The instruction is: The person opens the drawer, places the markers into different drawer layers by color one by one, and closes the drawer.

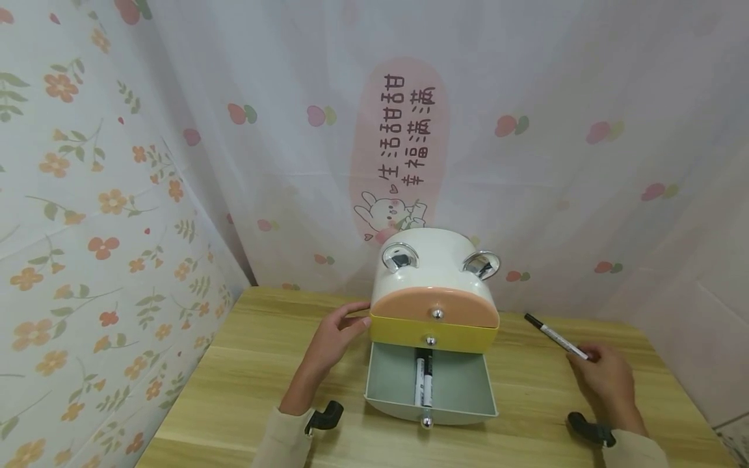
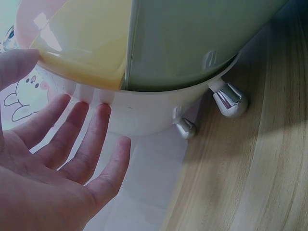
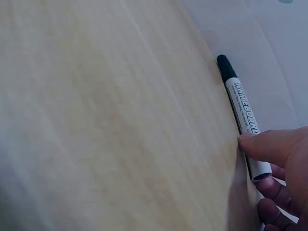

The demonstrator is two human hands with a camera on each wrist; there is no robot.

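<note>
A small desktop drawer cabinet point(image 1: 435, 260) with a white domed top stands on the table, its lowest, green drawer point(image 1: 462, 383) pulled out. Two markers point(image 1: 420, 383) lie side by side in that drawer. My left hand point(image 1: 328, 341) is at the cabinet's left side; in the left wrist view its fingertips point(image 2: 103, 113) are at the white wall, with the fingers spread and loosely bent. Far to the right, my right hand point(image 1: 608, 380) pinches the rear end of a black-capped whiteboard marker point(image 3: 245, 108) between thumb and fingers. The marker's cap points away from the hand.
Above the open drawer, the yellow drawer point(image 1: 404, 331) and the orange drawer point(image 1: 404, 304) are closed, each with a round silver knob. Silver feet point(image 2: 231, 100) show under the cabinet. A printed curtain point(image 1: 281, 175) hangs behind the wooden table point(image 1: 234, 390).
</note>
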